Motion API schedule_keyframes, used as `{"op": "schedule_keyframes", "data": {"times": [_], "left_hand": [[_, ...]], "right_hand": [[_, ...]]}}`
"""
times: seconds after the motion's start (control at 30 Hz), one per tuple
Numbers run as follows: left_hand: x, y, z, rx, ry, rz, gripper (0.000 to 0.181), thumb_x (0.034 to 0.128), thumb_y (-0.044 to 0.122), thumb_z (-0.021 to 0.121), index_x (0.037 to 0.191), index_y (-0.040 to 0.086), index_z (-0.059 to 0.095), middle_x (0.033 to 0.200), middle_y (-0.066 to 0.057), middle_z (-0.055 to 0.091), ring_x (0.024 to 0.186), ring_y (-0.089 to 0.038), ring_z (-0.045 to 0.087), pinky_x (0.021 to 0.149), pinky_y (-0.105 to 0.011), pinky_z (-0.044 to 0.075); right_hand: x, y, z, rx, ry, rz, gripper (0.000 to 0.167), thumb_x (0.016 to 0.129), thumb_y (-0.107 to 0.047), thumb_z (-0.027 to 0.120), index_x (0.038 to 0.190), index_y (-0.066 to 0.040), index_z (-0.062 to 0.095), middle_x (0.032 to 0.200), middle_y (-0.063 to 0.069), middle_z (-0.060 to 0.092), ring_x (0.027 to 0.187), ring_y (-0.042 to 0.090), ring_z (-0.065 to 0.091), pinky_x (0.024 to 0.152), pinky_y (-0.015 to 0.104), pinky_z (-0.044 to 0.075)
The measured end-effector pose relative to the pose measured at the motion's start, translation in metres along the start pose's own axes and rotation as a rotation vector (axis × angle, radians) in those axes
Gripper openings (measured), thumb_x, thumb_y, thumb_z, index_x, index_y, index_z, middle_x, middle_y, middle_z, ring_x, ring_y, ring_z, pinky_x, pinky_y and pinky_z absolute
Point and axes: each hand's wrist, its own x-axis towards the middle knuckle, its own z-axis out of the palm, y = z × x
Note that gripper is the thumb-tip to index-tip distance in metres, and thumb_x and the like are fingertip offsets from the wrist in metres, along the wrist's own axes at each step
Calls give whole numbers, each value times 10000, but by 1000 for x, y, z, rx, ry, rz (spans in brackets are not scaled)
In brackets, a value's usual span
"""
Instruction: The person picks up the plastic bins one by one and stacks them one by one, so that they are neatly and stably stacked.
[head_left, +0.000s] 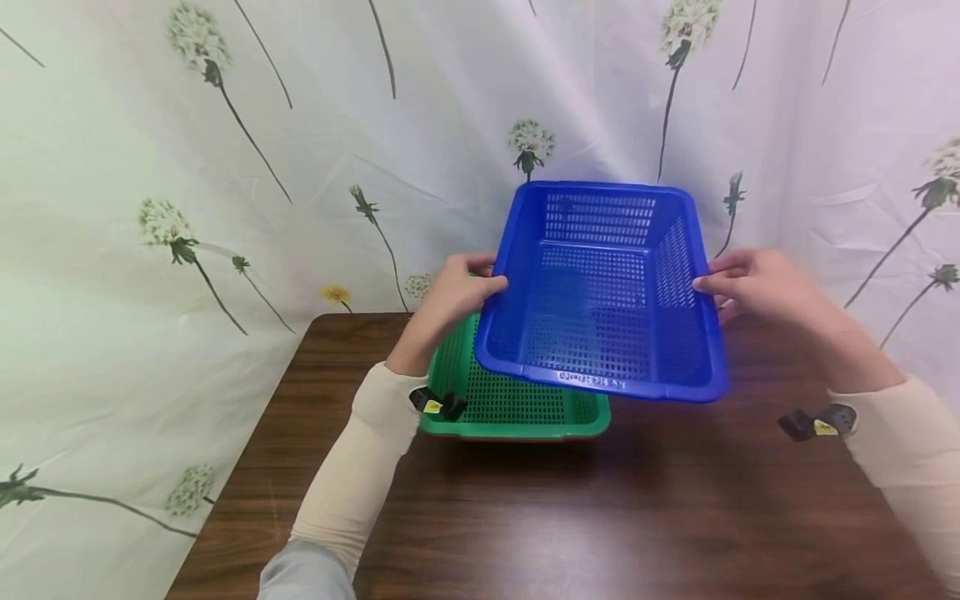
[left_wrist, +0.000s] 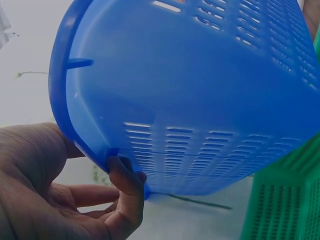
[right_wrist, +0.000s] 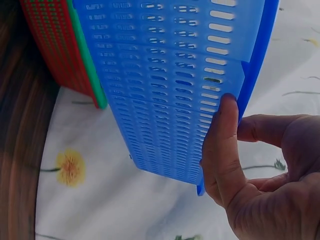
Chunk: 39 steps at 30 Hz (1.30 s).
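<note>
A blue slotted plastic basket (head_left: pixel 592 283) is held up in the air, its inside tilted toward the head camera. My left hand (head_left: pixel 459 292) pinches its left rim, thumb on top and fingers beneath; the left wrist view shows that hand (left_wrist: pixel 75 185) at the rim by a corner. On the other side my right hand (head_left: pixel 757 283) pinches the right rim, and in the right wrist view its fingers (right_wrist: pixel 220 155) lie along the slotted outer wall. Below and partly behind the blue basket stands a green basket (head_left: pixel 517 431), nested in a red one (right_wrist: pixel 57 45).
The baskets are over a dark brown wooden table (head_left: pixel 510 517). Right behind it hangs a pale curtain (head_left: pixel 300 167) printed with dandelions. A small black camera is strapped to each sleeved wrist.
</note>
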Motion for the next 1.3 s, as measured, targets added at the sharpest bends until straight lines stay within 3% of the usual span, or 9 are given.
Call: {"op": "schedule_keyframes", "data": {"times": [0.2, 0.37, 0.47, 0.7, 1.0, 1.3], "left_hand": [[-12, -10, -19, 64, 3, -1, 521, 1030, 154, 626, 1534, 37, 557, 1295, -197, 635, 1158, -335, 690, 1010, -517, 612], [-19, -20, -36, 105, -5, -5, 538, 1039, 163, 602, 1553, 22, 530, 1304, -209, 613, 1137, -336, 684, 981, -482, 624], [-24, -26, -45, 112, -6, -13, 524, 1042, 160, 592, 1541, 9, 539, 1293, -210, 605, 1109, -324, 674, 957, -450, 621], [-33, -41, -63, 81, 9, -70, 545, 1049, 146, 589, 1569, 9, 497, 1339, -226, 590, 1143, -343, 667, 1023, -509, 604], [-35, -62, -70, 75, 16, -98, 551, 1060, 115, 595, 1584, 1, 473, 1408, -278, 607, 1202, -426, 683, 1040, -559, 589], [-35, -87, -67, 85, 11, -128, 526, 1071, 119, 589, 1570, -10, 484, 1394, -273, 622, 1172, -396, 699, 1015, -532, 609]], "right_hand": [[7, -10, 16, 18, -14, -16, 506, 1057, -175, 660, 1377, 193, 525, 1132, 281, 766, 736, 119, 752, 675, 276, 635], [13, -18, 31, 23, -26, -39, 490, 1046, -195, 682, 1347, 170, 555, 1090, 240, 785, 726, 143, 761, 678, 295, 638], [16, -23, 41, 70, -41, -42, 479, 1043, -177, 688, 1339, 170, 542, 1076, 217, 782, 727, 144, 752, 688, 327, 654], [28, -29, 63, 201, -94, -45, 446, 1035, -121, 687, 1328, 176, 529, 996, 112, 772, 714, 131, 730, 696, 362, 670], [37, -26, 83, 259, -101, -49, 429, 1034, -107, 679, 1299, 177, 497, 1114, 271, 736, 702, 154, 727, 678, 338, 666], [45, -11, 106, 301, -140, -21, 438, 1034, -86, 671, 1311, 189, 472, 1146, 306, 708, 717, 172, 728, 704, 385, 674]]}}
